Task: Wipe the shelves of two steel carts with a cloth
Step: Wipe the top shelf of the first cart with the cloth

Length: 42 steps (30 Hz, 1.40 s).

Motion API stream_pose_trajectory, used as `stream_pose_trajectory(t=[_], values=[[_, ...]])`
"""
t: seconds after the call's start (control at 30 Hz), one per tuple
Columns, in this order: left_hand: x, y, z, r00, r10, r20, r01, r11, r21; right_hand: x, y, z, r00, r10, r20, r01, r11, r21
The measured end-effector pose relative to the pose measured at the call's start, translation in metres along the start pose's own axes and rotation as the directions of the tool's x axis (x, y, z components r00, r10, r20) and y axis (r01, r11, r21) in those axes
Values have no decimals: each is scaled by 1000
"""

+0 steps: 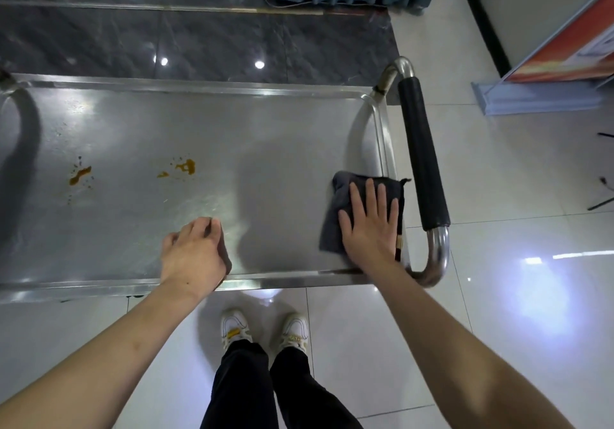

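A steel cart's top shelf (pixel 272 149) fills the middle of the head view. A dark grey cloth (pixel 345 196) lies at the shelf's right end, and my right hand (pixel 370 226) presses flat on it with straight, spread fingers. My left hand (pixel 194 251) rests on the shelf near the front rim, fingers curled, holding nothing I can see. Two orange-brown stains mark the shelf: one (pixel 79 174) at the left, one (pixel 184 167) nearer the middle.
The cart's push handle with a black grip (pixel 423 159) stands just right of the cloth. My feet in white shoes (pixel 265 329) are on pale floor tiles below the front rim. A dark glossy counter (pixel 199 40), a blue curtain and a slanted orange sign board (pixel 564 50) lie beyond.
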<state>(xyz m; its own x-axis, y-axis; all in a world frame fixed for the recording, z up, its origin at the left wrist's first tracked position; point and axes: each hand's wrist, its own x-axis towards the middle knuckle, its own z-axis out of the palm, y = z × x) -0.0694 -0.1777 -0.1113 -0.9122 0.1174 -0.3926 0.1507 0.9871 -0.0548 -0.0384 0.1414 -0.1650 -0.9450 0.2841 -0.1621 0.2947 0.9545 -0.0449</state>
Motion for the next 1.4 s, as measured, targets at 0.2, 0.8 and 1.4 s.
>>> stream_pose_trajectory(t=[0.2, 0.8, 1.4], values=[[-5, 3, -3, 1000, -6, 2, 6, 1000, -11, -40, -34, 7, 997, -56, 57, 53, 998, 45], [-17, -27, -19, 999, 13, -48, -26, 960, -280, -37, -129, 14, 961, -276, 2, 275, 959, 63], [-29, -241, -12, 990, -91, -110, 42, 924, -381, -59, -364, 26, 954, -301, 18, 298, 951, 86]])
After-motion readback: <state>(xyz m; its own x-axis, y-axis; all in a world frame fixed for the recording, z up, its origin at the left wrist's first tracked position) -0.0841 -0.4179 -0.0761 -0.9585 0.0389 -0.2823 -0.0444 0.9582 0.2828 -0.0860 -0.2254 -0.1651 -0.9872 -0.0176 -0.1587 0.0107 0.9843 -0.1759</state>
